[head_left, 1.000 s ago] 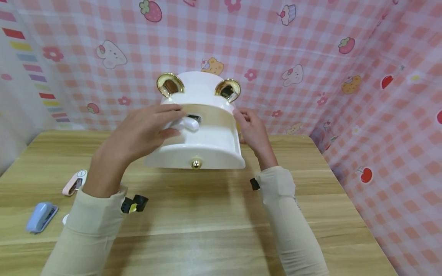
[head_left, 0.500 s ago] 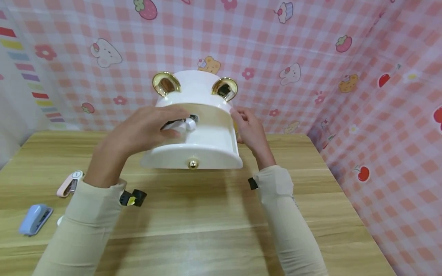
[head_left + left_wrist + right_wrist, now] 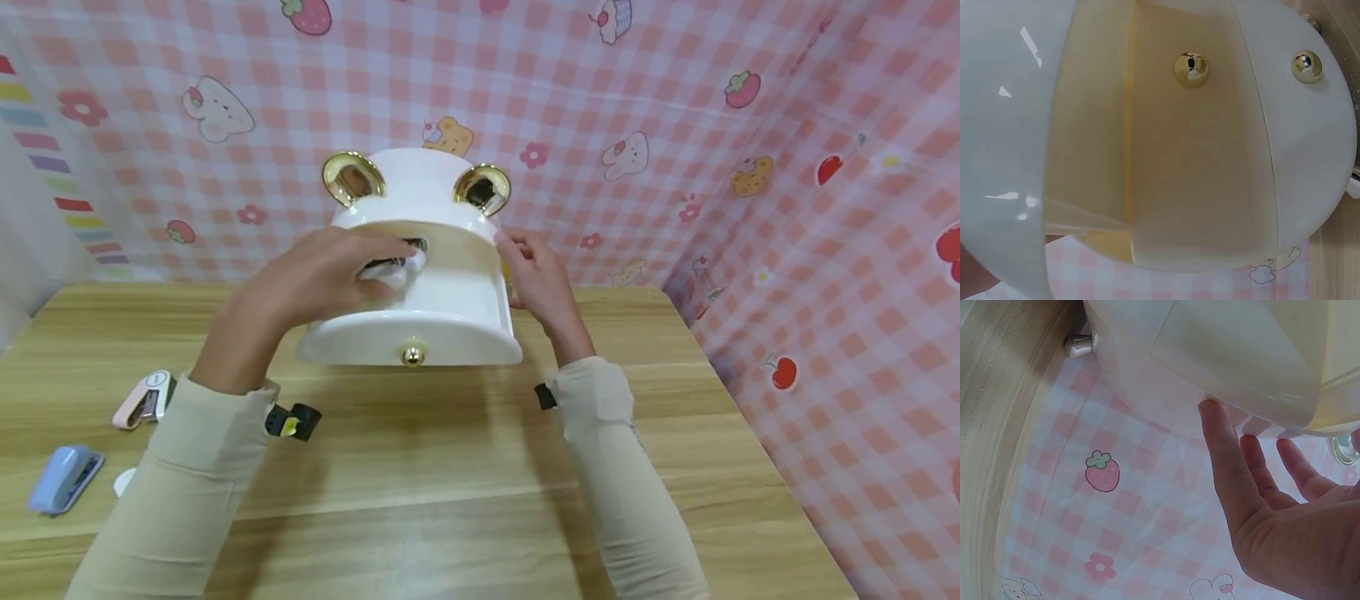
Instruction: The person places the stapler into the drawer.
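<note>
A white storage box [image 3: 465, 283] with two gold ears and gold knobs stands towards the back of the table. Its front compartment lies uncovered, behind a curved white front. Over that compartment my left hand [image 3: 322, 275] holds a small white stapler [image 3: 388, 272] with dark metal parts, partly hidden by the fingers. My right hand [image 3: 536, 275] grips the box's right side, thumb at the front edge. In the right wrist view, the fingertips [image 3: 1213, 409] touch the outer wall. The left wrist view shows the box's front and a gold knob [image 3: 1191, 70]; the stapler is out of sight there.
At the left of the wooden table [image 3: 420, 500] lie a pink stapler [image 3: 142, 402] and a blue stapler [image 3: 63, 479]. A white item [image 3: 123, 481] is half covered by the left sleeve. Pink checked cloth [image 3: 570, 92] hangs behind and at the right.
The left hand has shifted slightly over the compartment, and the white stapler is turned so its dark metal parts show more. The right hand keeps its hold on the box; the view has swung slightly.
</note>
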Action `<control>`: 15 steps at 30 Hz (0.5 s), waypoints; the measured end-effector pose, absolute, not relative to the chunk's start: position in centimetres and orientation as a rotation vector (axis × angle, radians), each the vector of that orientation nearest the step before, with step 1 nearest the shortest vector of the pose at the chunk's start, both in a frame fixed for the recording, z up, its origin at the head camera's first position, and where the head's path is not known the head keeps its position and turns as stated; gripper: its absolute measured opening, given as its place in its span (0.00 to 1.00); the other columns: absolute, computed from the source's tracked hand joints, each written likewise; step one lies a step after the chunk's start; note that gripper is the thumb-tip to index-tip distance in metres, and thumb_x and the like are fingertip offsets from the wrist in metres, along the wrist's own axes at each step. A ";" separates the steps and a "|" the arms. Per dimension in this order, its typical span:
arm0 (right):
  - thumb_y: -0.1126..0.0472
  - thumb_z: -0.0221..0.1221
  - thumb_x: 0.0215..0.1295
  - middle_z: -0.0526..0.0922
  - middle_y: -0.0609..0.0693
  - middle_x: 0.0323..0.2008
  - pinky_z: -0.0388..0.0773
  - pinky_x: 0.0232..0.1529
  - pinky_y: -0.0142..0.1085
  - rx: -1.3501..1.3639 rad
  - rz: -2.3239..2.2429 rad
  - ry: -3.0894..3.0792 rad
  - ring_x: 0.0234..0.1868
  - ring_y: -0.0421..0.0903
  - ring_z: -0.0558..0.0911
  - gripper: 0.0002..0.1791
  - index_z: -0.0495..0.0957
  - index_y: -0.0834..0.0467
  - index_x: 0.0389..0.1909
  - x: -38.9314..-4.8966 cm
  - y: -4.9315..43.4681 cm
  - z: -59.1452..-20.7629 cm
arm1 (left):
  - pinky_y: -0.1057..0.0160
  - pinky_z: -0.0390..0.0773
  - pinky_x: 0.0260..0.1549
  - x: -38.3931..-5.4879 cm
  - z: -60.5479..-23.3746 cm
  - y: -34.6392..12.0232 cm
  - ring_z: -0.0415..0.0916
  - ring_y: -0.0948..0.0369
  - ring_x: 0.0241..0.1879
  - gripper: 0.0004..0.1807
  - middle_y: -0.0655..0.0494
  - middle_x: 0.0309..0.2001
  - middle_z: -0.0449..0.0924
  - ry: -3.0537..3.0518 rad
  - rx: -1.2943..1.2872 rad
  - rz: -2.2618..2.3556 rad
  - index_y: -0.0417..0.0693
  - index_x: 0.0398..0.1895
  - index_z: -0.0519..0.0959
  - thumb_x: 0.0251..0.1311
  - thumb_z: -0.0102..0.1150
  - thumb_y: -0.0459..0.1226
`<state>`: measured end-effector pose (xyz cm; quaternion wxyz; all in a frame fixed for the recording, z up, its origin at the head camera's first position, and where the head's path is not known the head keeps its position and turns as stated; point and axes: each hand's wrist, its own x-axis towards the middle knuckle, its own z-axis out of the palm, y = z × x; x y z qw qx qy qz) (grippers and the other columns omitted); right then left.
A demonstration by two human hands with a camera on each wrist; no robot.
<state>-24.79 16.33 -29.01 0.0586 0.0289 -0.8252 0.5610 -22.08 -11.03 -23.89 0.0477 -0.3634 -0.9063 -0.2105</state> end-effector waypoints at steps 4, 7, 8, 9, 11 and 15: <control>0.37 0.52 0.74 0.77 0.54 0.62 0.85 0.39 0.45 0.090 1.704 -2.507 0.59 0.56 0.77 0.30 0.74 0.52 0.66 -24.8 16.2 -28.9 | 0.45 0.76 0.51 -22.2 -23.9 -10.9 0.78 0.49 0.55 0.25 0.49 0.62 0.79 -2.787 -1.093 -0.608 0.47 0.64 0.79 0.63 0.67 0.32; 0.37 0.52 0.74 0.77 0.54 0.62 0.85 0.39 0.46 0.089 1.708 -2.508 0.60 0.57 0.77 0.30 0.74 0.52 0.66 -24.7 16.1 -28.9 | 0.44 0.76 0.53 -22.4 -24.1 -10.8 0.76 0.48 0.59 0.25 0.49 0.64 0.78 -2.796 -1.080 -0.577 0.47 0.64 0.79 0.63 0.66 0.31; 0.37 0.52 0.74 0.77 0.53 0.62 0.85 0.39 0.46 0.088 1.708 -2.508 0.60 0.56 0.77 0.30 0.75 0.52 0.66 -24.7 16.1 -28.9 | 0.43 0.76 0.53 -22.4 -24.2 -10.7 0.75 0.47 0.61 0.25 0.49 0.64 0.78 -2.795 -1.078 -0.571 0.47 0.64 0.79 0.63 0.66 0.31; 0.37 0.52 0.74 0.77 0.53 0.62 0.85 0.39 0.46 0.088 1.709 -2.507 0.60 0.57 0.77 0.30 0.75 0.52 0.66 -24.7 16.1 -28.9 | 0.43 0.76 0.54 -22.5 -24.3 -10.7 0.75 0.47 0.61 0.25 0.49 0.64 0.78 -2.791 -1.076 -0.564 0.46 0.64 0.79 0.63 0.66 0.30; 0.37 0.52 0.74 0.77 0.53 0.61 0.85 0.39 0.46 0.092 1.709 -2.505 0.59 0.57 0.77 0.30 0.75 0.52 0.65 -24.7 16.0 -29.0 | 0.43 0.75 0.55 -22.6 -24.5 -10.7 0.74 0.46 0.62 0.24 0.49 0.64 0.78 -2.775 -1.079 -0.553 0.45 0.64 0.79 0.63 0.66 0.30; 0.36 0.52 0.73 0.77 0.53 0.61 0.85 0.38 0.46 0.095 1.694 -2.509 0.58 0.54 0.77 0.30 0.75 0.51 0.65 -24.6 16.0 -29.0 | 0.43 0.75 0.54 -22.6 -24.7 -10.8 0.75 0.46 0.61 0.24 0.49 0.63 0.78 -2.772 -1.071 -0.548 0.45 0.64 0.79 0.64 0.66 0.31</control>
